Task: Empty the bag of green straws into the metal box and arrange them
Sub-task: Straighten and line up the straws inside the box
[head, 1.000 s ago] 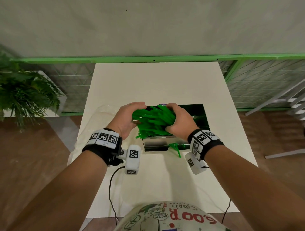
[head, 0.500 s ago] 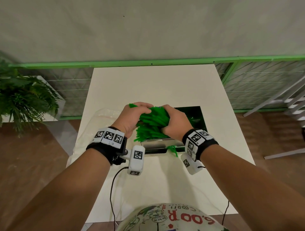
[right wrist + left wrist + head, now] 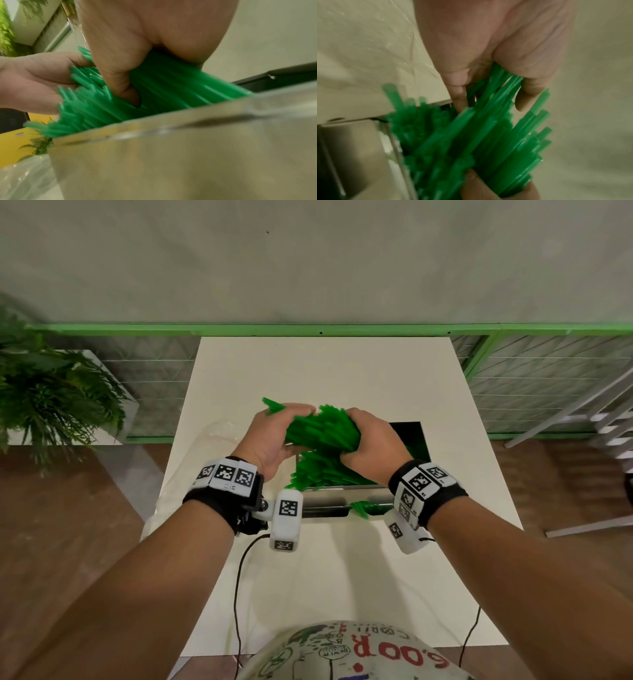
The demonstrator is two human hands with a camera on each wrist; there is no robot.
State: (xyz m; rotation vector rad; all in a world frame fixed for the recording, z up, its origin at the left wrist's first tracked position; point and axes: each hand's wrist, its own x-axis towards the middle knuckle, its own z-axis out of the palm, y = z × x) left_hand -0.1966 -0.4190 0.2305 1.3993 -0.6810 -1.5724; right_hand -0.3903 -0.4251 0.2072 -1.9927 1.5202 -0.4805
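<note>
Our left hand (image 3: 274,436) and right hand (image 3: 368,445) curl around one thick bundle of green straws (image 3: 320,433) — smooth plastic tubes, ends splayed unevenly between our palms. Just beneath our hands sits the metal box (image 3: 325,503), shiny and straight-walled, more straws inside. Left of our left hand lies the clear, crinkled bag (image 3: 209,436) on the white table (image 3: 325,371).

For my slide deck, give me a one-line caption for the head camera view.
Both hands, left and right, grip a bundle of green straws over the metal box on a white table.
</note>
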